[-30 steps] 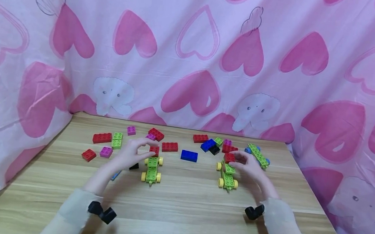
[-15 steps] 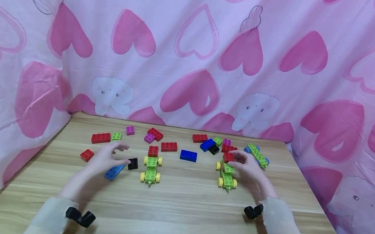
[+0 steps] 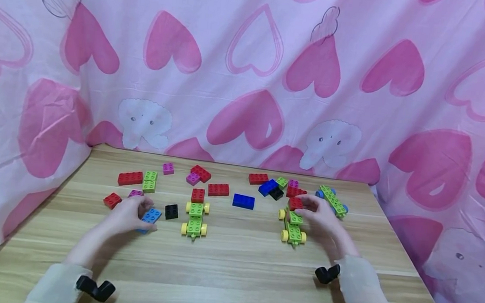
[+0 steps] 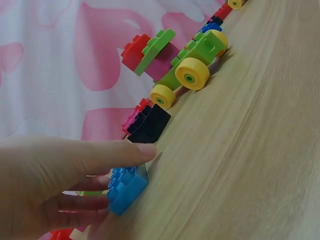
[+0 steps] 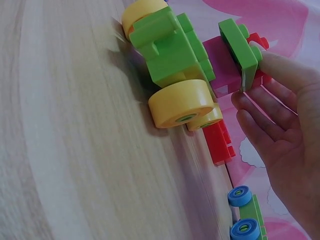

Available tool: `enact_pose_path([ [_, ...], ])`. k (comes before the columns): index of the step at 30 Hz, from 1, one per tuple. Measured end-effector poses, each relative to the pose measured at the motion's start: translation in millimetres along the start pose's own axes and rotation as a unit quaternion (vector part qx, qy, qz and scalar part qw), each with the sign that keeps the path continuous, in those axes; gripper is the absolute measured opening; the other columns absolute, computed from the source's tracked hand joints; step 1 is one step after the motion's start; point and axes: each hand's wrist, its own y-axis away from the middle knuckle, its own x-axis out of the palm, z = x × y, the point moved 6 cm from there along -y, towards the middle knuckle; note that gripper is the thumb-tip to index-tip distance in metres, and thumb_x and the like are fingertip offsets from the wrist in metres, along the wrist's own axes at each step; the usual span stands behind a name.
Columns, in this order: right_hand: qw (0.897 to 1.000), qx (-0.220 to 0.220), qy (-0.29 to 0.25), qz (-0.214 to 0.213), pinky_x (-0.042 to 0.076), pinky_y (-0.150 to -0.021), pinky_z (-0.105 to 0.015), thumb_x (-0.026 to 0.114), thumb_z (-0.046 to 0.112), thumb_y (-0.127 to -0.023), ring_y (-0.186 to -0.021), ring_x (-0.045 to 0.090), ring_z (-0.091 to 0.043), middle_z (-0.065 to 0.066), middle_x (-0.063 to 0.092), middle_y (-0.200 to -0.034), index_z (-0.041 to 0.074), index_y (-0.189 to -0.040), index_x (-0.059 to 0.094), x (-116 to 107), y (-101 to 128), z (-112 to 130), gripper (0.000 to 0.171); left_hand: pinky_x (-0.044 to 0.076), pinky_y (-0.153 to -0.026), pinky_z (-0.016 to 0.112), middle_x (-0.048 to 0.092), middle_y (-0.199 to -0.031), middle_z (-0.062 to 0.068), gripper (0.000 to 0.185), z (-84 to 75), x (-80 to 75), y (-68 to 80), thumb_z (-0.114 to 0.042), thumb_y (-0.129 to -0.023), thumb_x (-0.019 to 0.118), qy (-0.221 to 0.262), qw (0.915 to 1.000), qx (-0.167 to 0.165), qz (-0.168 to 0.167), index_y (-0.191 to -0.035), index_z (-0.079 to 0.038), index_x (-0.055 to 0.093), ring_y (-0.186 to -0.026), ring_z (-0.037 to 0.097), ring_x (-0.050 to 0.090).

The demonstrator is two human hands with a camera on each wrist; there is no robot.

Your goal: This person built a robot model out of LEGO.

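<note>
In the head view my left hand (image 3: 126,216) reaches over a light-blue brick (image 3: 151,216), thumb on its near side and fingers behind. The left wrist view shows the thumb stretched above that brick, without a clear grip. My right hand (image 3: 321,216) holds a red brick (image 3: 295,204) on top of a green toy car (image 3: 293,233) with yellow wheels. In the right wrist view, a green plate (image 5: 240,47) and a magenta brick (image 5: 220,67) lie under the red one. A matching car (image 3: 194,224) carries another red brick (image 3: 197,195).
A black brick (image 3: 171,211) lies between the left hand and the left car. A dark-blue brick (image 3: 244,201) lies between the cars. Red, green and magenta bricks are scattered behind. A green car with blue wheels (image 3: 332,201) stands at the back right.
My left hand has left the left car's red brick and moved left and nearer to me, down to the light-blue brick. The right hand keeps its place.
</note>
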Motion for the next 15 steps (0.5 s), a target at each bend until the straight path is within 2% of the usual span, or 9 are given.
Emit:
enact_pose_path([
  [3,1.0,0.003,0.003,0.001,0.052,-0.082,-0.021,0.072,0.02,-0.089,-0.099,0.061,-0.016,-0.014,0.065,-0.113,0.003,-0.126,0.06,0.3,0.1,0.0,0.043,0.047,-0.072,0.031,0.061,-0.093,0.006,0.063,1.6,2.6,0.7,-0.033,-0.067,0.089,-0.006,0.9999,-0.008,0.005,-0.112,0.002,0.062,-0.082,0.018,0.053],
  [15,1.0,0.012,-0.003,0.002,0.052,-0.083,-0.021,0.073,0.019,-0.088,-0.099,0.061,-0.014,-0.014,0.065,-0.114,0.003,-0.126,0.06,-0.1,0.6,1.9,0.043,0.043,-0.065,0.027,0.059,-0.085,0.005,0.057,6.9,5.8,2.7,-0.034,-0.07,0.087,-0.001,0.9985,-0.049,0.023,-0.107,0.001,0.061,-0.077,0.017,0.052],
])
